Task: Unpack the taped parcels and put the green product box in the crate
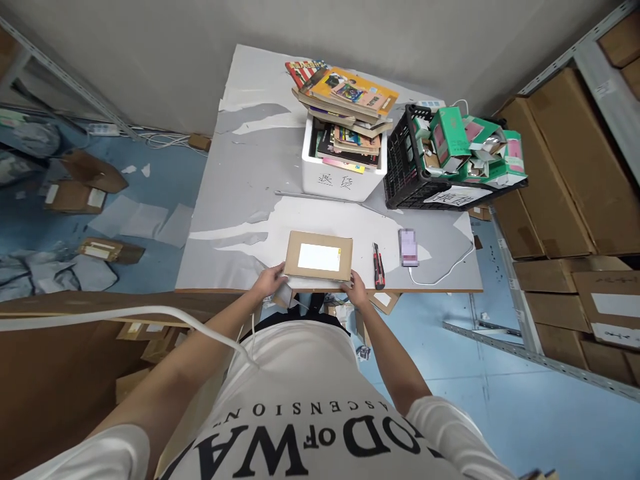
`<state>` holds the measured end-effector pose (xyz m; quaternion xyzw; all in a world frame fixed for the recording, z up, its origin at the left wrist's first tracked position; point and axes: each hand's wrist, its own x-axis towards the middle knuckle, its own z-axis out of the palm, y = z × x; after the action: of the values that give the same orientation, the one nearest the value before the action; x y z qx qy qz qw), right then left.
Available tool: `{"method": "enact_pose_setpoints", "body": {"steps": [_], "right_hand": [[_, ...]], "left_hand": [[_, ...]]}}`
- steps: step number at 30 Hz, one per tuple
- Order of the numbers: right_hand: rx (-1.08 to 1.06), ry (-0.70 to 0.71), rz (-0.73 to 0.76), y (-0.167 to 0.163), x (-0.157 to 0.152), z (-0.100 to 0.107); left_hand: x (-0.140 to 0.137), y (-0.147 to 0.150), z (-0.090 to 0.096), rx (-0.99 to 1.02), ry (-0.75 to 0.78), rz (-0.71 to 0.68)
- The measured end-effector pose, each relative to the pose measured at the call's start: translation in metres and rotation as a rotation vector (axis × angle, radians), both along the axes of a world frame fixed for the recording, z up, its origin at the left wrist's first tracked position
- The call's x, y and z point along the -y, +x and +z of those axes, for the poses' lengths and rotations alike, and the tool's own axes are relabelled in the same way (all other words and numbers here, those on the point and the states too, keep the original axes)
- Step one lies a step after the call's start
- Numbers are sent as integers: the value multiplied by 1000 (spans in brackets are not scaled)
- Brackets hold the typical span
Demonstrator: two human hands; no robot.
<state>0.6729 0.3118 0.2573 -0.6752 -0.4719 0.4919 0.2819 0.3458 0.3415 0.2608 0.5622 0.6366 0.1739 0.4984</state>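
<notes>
Clock centred on the parcel (320, 255), 12 = far side of the table (213, 220). LH (271, 280) at 8 o'clock: arm reaching in from approx. 7–8, fingers bent round the parcel's near-left corner, gripping it. Parcel is flat, long side along the table's near edge, white label (314, 257) facing up; can't tell if it rests there or is slightly lifted. RH (356, 291) btwn 4 and 5 o'clock: arm coming up from approx. 5, fingers on the near-right corner, gripping too — tips partly hidden by the parcel. Containers, L to R: large carton (45, 380) way out at 8 o'clock, w/ smaller cartons (145, 330) in or beside it, can't tell which. White bin (340, 183) near 12–1, handwriting on its near wall, packed w/ books (350, 93), the pile stacked well above the rim & leaning. Black crate (399, 163) btwn 1 and 2, just beside the bin, heaped w/ green boxes (451, 137), some w/ open ends; paper sign (457, 195) on its near side. Toward 3: red-black cutter (379, 267), then phone (408, 247) w/ white cable (453, 270) plugged in.
</notes>
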Motion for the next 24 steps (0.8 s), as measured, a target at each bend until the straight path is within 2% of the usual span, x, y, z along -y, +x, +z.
{"method": "enact_pose_setpoints", "body": {"steps": [5,11,16,20,24], "right_hand": [[-104,-42,-44,-9,-13,13],[-288,94,-43,-4,-27,47],[-69,101,-41,0,-49,66],[75,78,-19,3,-61,68],[94,49,-34,2,-67,63]], "left_hand": [[-3,9,6,-11,72,-12],[-4,9,42,18,152,51],[-19,26,65,-4,186,116],[-29,36,70,-46,176,176],[-34,41,70,-51,161,243]]}}
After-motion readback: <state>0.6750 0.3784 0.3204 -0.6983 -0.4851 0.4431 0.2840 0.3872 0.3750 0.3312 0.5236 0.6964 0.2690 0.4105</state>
